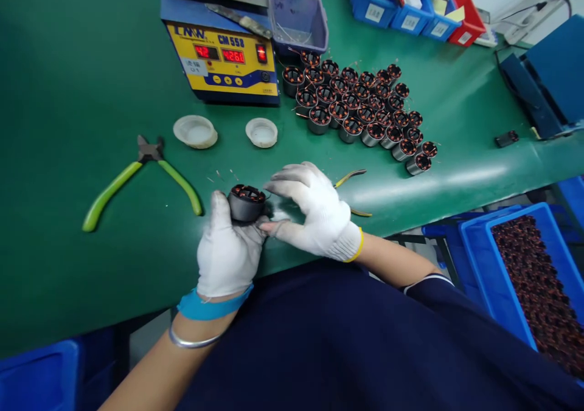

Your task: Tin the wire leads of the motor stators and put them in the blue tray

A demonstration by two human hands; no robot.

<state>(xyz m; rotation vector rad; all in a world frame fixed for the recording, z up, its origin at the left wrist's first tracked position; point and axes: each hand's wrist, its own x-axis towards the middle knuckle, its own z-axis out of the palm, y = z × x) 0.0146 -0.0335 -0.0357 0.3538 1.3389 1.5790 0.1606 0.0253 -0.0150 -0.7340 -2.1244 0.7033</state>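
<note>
Just above the near edge of the green table (137, 289), the gloved left hand (230, 247) gripped a dark cylindrical part (247, 207), thumb on one side and fingers beneath, with its copper-wound end facing up. The gloved right hand (314, 210) was beside it, open, its fingers spread apart from the thumb near the rim; whether a fingertip touched a wire was too small to tell. The work on this piece looked to be under way rather than finished, since it was in the grip and not set down. A few wire snippets (219, 174) lay just beyond it. Green-handled cutters (150, 151) lay open to the left, yellow-handled pliers (349, 177) lay partly behind the right hand, and two shallow round dishes (195, 132) sat farther back, in front of a yellow-panelled machine (228, 58) with lit red digits. To its right stood a large group of similar parts (365, 110), some with loose wire ends; how many were done and how many waited could not be told. Beyond the table's edge, a blue bin (520, 304) held many copper-coloured pieces, their stage equally unclear.
</note>
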